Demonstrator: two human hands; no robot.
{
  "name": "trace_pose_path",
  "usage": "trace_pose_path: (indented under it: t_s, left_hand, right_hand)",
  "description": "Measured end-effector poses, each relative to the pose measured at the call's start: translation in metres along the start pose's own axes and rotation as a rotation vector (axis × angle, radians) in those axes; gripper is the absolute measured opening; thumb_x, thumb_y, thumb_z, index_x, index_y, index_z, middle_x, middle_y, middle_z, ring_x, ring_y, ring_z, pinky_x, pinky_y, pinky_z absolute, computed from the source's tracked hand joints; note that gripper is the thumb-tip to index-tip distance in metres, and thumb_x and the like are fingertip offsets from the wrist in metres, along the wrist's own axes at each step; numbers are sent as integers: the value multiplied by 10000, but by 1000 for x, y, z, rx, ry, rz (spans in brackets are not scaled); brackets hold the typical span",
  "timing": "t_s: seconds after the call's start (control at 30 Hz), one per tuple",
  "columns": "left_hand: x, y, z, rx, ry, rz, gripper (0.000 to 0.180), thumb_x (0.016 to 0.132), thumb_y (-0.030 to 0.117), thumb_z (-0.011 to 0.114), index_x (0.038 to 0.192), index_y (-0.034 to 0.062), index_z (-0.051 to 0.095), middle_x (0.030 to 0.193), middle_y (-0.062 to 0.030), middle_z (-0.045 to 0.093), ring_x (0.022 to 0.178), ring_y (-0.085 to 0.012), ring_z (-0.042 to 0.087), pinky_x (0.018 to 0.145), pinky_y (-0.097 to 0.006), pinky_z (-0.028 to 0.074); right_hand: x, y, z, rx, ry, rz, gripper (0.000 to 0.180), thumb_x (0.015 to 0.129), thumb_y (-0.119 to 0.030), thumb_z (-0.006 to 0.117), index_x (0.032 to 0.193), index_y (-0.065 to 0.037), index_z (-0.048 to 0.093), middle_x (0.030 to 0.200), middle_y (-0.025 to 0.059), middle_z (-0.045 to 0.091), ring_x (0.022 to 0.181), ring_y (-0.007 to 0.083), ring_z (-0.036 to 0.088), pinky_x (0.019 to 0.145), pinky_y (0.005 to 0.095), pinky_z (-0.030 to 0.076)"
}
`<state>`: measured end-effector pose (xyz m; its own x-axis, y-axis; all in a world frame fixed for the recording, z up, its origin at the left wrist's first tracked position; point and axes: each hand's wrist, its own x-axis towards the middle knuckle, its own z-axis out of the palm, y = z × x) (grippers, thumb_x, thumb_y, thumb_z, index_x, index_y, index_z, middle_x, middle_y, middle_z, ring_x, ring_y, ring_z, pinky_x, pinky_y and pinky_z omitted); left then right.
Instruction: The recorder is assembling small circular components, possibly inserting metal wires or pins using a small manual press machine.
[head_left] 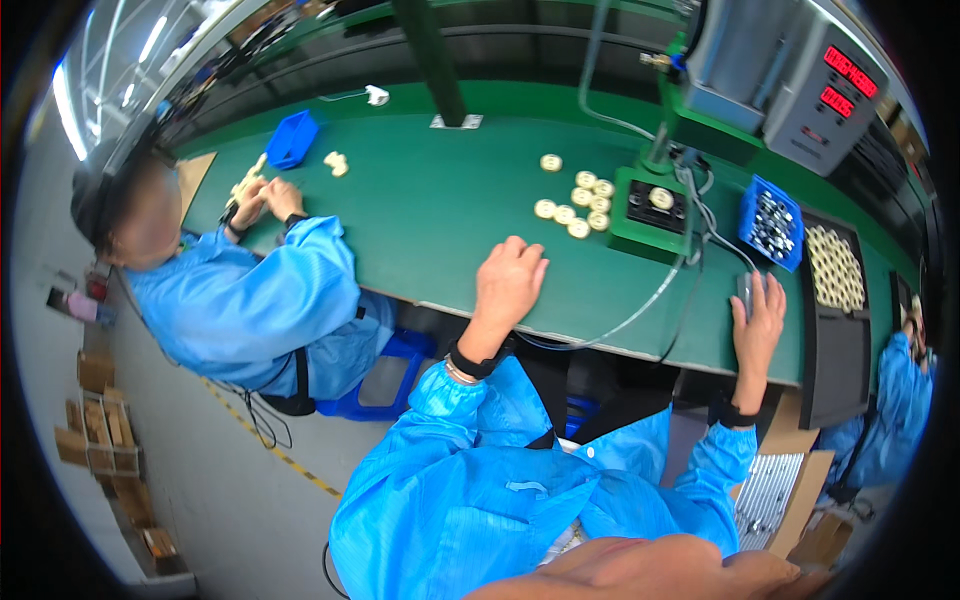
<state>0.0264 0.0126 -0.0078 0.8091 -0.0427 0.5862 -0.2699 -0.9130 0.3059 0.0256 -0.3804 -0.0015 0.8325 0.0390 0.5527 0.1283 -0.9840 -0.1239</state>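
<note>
My left hand [508, 285] lies on the green tabletop near its front edge, holding nothing, its fingers loosely spread. Beyond it sit several cream round parts [565, 214] with holes. Farther right, my right hand [760, 320] rests with its fingers stretched out beside a small grey block [745, 288]. That block shows between the thumb and fingers; whether they touch it I cannot tell. Between and beyond my hands stands a green bench press [640, 238]. One cream round part [661, 199] sits in the black fixture on its base.
Right of the press are a blue bin [768, 222] of small metal parts and a black tray [838, 340] of cream parts. A display box [825, 95] hangs above. Cables cross the table. A co-worker [250, 280] handles cream parts at left, beside another blue bin [292, 139].
</note>
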Motion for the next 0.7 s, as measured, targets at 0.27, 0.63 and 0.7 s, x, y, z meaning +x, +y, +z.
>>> trace_pose_path:
  t_s: [0.27,0.63,0.7]
  left_hand:
    - [0,3,2,-1,-20,41,167,745,151,700,896,91,658,841,-77,555,777,-266,578,641,-369,492]
    - [4,6,-2,4,-27,42,175,744,132,703,904,72,666,827,-84,563,766,-270,582,640,-375,490]
    - [4,5,-1,-7,-5,45,171,747,131,702,903,71,666,827,-87,563,765,-272,582,639,-376,490]
  right_hand:
    - [-10,-5,-3,-93,24,135,618,805,-242,678,1367,-155,436,1417,119,391,1310,353,348,1002,483,352]
    - [-4,0,2,-92,-6,97,555,790,-283,688,1303,-164,512,1345,96,484,1257,350,416,958,499,370]
    - [3,-1,-1,-104,-3,99,536,780,-281,693,1274,-149,532,1298,101,519,1217,346,450,939,477,382]
